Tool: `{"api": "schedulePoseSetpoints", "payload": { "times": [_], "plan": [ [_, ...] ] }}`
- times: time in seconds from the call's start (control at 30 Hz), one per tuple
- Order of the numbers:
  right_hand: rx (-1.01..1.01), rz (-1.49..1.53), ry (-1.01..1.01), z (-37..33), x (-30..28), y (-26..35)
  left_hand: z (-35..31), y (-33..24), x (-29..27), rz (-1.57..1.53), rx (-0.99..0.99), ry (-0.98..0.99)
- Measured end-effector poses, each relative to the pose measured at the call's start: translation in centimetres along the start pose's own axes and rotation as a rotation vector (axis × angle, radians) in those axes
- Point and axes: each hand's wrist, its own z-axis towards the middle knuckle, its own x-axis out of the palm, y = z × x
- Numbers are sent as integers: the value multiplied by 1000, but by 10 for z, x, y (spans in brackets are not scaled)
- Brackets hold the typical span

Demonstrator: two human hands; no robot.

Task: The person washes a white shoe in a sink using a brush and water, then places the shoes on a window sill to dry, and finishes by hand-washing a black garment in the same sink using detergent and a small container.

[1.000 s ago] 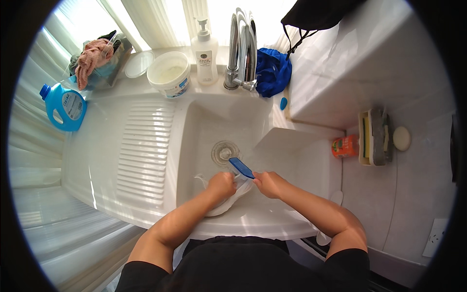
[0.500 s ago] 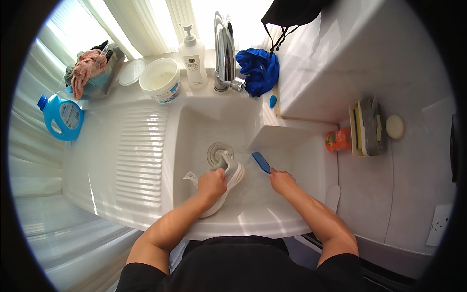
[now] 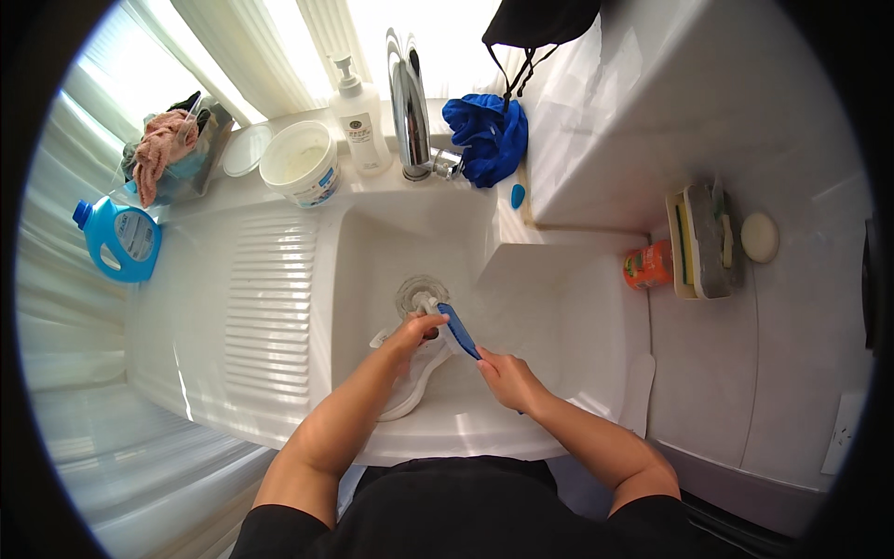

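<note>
Over the left part of the white sink (image 3: pixel 568 326), my left hand (image 3: pixel 415 334) is closed on what looks like a white shoe (image 3: pixel 428 373). A pale curved edge of it runs toward the sink's front; much of its shape is hidden by the hand. My right hand (image 3: pixel 507 377) grips a blue brush (image 3: pixel 459 333) by its handle. The brush head lies against the shoe, close to my left fingers. Just beyond is the round drain (image 3: pixel 419 287).
Ribbed washboard (image 3: pixel 270 307) at left, with a blue detergent bottle (image 3: pixel 135 242) beyond. Behind the sink stand a white tub (image 3: pixel 300 163), pump bottle (image 3: pixel 361 126), chrome faucet (image 3: pixel 410 116) and blue cloth (image 3: pixel 489 140). An orange container (image 3: pixel 647 265) and sponge holder (image 3: pixel 703 242) are at right.
My right hand has brought the brush leftward onto the shoe. My left hand has moved slightly up and right, and the shoe has shifted in its grip.
</note>
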Motion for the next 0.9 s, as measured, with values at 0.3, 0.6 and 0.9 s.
{"api": "schedulePoseSetpoints", "payload": {
  "times": [0.3, 0.6, 0.9],
  "plan": [
    [269, 21, -333, 18, -8, -90, 33, -17, 8, -448, -39, -159],
    [-10, 61, -214, 11, 25, -2, 63, -3, 29, -871, -91, -47],
    [63, -177, -89, 35, 1, 20, 66, 6, 25, -924, 45, -48]
  ]
}}
